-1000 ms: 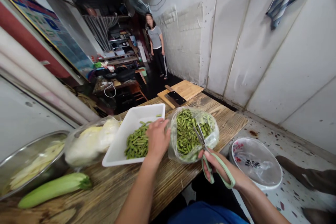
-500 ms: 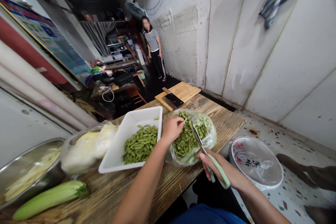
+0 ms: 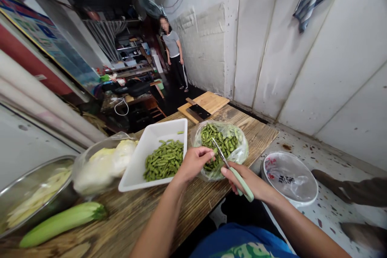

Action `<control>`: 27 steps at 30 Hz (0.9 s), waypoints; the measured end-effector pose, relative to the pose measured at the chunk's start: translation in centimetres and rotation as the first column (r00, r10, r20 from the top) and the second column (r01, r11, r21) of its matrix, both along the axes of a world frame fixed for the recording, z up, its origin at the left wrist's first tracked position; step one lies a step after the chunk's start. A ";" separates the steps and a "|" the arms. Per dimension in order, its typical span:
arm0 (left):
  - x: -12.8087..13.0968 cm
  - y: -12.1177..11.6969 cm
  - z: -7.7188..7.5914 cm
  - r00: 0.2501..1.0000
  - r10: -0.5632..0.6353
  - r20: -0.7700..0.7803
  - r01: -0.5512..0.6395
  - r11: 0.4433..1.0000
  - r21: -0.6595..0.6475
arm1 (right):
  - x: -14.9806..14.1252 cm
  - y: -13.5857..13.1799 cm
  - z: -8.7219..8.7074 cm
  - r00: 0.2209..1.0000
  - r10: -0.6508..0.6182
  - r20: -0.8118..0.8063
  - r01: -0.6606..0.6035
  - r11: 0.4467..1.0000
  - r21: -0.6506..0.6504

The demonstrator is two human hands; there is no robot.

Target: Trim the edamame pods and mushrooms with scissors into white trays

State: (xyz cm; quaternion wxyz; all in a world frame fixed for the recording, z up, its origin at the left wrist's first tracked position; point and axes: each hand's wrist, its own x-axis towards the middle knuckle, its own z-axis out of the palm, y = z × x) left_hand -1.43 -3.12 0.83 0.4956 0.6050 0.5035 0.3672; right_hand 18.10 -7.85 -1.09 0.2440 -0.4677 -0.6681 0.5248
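Observation:
My left hand [image 3: 196, 161] is closed in a pinch on a green edamame pod [image 3: 215, 151], above the near left side of a clear plastic bag [image 3: 242, 151] full of pods. Green-handled scissors [image 3: 242, 181] are gripped in my right hand [image 3: 240, 177]; their blades point up and away, beside the pinched pod. Whether the blades touch the pod I cannot tell. Left of the bag, a white tray [image 3: 133, 173] holds a heap of edamame pods [image 3: 165, 159].
A cleaver [image 3: 199, 111] lies on a cutting board [image 3: 211, 102] at the table's far end. To the left are bagged cabbages [image 3: 105, 161], a metal bowl [image 3: 60, 193] and a green squash [image 3: 63, 223]. A lined bucket [image 3: 290, 179] stands on the floor at right. A person [image 3: 173, 52] stands beyond.
My left hand has drawn back toward me with the pod, and the scissors have moved left, so that hand and blades are closer together. The view has shifted slightly.

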 end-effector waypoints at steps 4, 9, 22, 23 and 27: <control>0.3 -0.3 -0.6 0.999 0.025 0.028 -0.025 1.000 0.007 | 0.1 0.0 0.0 0.999 0.022 0.028 -0.023 0.998 0.053; 0.9 -0.6 -0.8 0.997 0.034 0.074 -0.032 0.999 -0.025 | 0.1 0.0 -0.5 1.000 0.008 0.029 -0.009 0.999 0.032; 0.6 -0.6 -1.6 0.983 0.048 0.176 -0.024 0.990 -0.140 | 0.4 -0.1 -1.6 0.999 -0.017 -0.043 0.013 0.993 -0.114; 0.6 -0.6 -1.5 0.982 0.052 0.180 -0.025 0.989 -0.146 | 0.5 -0.2 -1.5 0.998 -0.028 -0.065 0.018 0.989 -0.147; 0.5 -0.5 -1.3 0.924 0.074 0.375 0.053 0.947 -0.317 | 0.5 -0.2 -1.1 0.991 -0.059 -0.121 0.028 0.970 -0.241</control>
